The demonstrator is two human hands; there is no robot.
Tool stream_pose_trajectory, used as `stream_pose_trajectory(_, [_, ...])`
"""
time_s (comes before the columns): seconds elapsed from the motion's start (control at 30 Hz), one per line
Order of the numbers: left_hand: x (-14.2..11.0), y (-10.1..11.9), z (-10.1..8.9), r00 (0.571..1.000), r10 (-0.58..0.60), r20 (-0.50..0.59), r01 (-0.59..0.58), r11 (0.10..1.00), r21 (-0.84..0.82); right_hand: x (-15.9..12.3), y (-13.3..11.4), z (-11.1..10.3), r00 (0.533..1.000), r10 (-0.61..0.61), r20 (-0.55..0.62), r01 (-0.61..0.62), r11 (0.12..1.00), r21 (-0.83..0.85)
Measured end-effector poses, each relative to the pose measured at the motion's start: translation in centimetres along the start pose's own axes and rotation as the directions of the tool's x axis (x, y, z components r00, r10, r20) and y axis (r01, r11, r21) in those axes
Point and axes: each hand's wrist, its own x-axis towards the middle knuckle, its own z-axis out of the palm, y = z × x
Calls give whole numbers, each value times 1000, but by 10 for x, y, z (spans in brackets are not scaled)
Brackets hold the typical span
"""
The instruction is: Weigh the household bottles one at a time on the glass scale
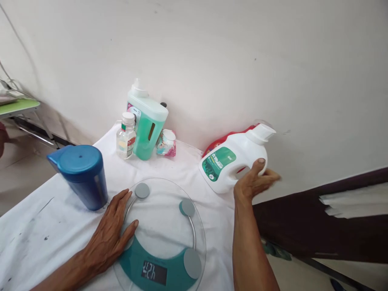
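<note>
My left hand [110,230] lies flat over the left edge of a round glass scale [157,218], thumb and fingers apart. Dark digits show on the scale's display [154,273]. My right hand [254,180] is at the handle side of a white laundry detergent bottle [232,151] with a green label. Its thumb is raised against the bottle and its fingers stretch out to the right, not wrapped round the handle. Behind the bottle, a red package [216,142] is partly hidden. Just left of my left hand stands a blue lidded jug [83,176].
Toward the wall stand a green-filled bottle [148,125], a small clear bottle [125,139] with a white cap, and a colourful pouch [167,143]. A white cloth [39,226] covers the table. Beyond the left side is a green-topped table [20,106]; dark furniture [348,234] lies right.
</note>
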Motion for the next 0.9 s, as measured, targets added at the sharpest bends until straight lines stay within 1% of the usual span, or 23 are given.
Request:
stream_pose_trajectory(0.03, [0, 0, 1, 1000, 1, 2, -1, 1000, -2, -7, -7, -2, 990, -96, -101, 92, 995, -43])
stream_pose_trajectory(0.07, [0, 0, 1, 1000, 1, 3, -1, 1000, -5, -15, -17, -1, 960, -201, -198, 188, 979, -83])
stream_pose_trajectory(0.1, [-1, 0, 2, 1000, 0, 4, 0, 1000, -8, -24, -28, 4, 913, -326, -244, 306, 945, -119])
stream_pose_trajectory(0.13, [-1, 0, 2, 1000, -3, 1, 3, 1000, -10, -35, -40, 13, 875, -443, -196, 431, 896, -105])
stream_pose_trajectory(0.17, [-1, -1, 2, 1000, -7, 0, 7, 1000, -12, -47, -52, 26, 862, -501, -78, 501, 865, -23])
stream_pose_trajectory(0.2, [-1, -1, 3, 1000, -11, 3, 11, 1000, -12, -59, -64, 43, 855, -507, 113, 501, 862, 81])
stream_pose_trajectory(0.23, [-1, -1, 3, 1000, -12, 6, 12, 1000, -10, -71, -75, 62, 825, -473, 310, 448, 881, 152])
stream_pose_trajectory(0.27, [-1, -1, 4, 1000, -12, 7, 12, 1000, -8, -82, -85, 82, 798, -402, 449, 373, 915, 157])
stream_pose_trajectory(0.3, [-1, -1, 4, 1000, -10, 6, 10, 1000, -5, -91, -93, 101, 780, -307, 545, 306, 947, 96])
stream_pose_trajectory(0.33, [-1, -1, 4, 1000, -7, 3, 7, 1000, -3, -100, -99, 118, 762, -204, 614, 246, 969, 16])
stream_pose_trajectory(0.37, [-1, -1, 4, 1000, -3, -3, 3, 1000, -1, -106, -104, 133, 752, -116, 649, 203, 977, -62])
stream_pose_trajectory(0.4, [-1, -1, 4, 1000, 2, -8, -2, 1000, -1, -111, -107, 146, 745, -50, 666, 176, 977, -124])
stream_pose_trajectory(0.47, [-1, 0, 3, 1000, 14, -19, -14, 1000, -3, -116, -110, 163, 740, 21, 673, 149, 970, -194])
stream_pose_trajectory(0.57, [-1, 2, 1, 999, 23, -31, -23, 1000, -6, -118, -108, 178, 741, 105, 663, 101, 959, -265])
stream_pose_trajectory(0.63, [-1, 2, 1, 999, 17, -32, -17, 1000, -8, -117, -104, 184, 725, 181, 664, 44, 951, -307])
stream_pose_trajectory(0.7, [-2, 2, 2, 999, 13, -32, -13, 1000, -14, -114, -99, 187, 704, 244, 667, -17, 944, -329])
stream_pose_trajectory(0.77, [-3, 1, 4, 999, 16, -32, -17, 1000, -21, -108, -93, 185, 695, 290, 658, -79, 940, -331])
stream_pose_trajectory(0.83, [-3, 0, 5, 999, 24, -29, -24, 999, -24, -100, -89, 178, 694, 325, 642, -148, 938, -314])
stream_pose_trajectory(0.9, [-3, -2, 6, 999, 31, -28, -32, 999, -24, -91, -85, 163, 689, 350, 635, -223, 936, -274])
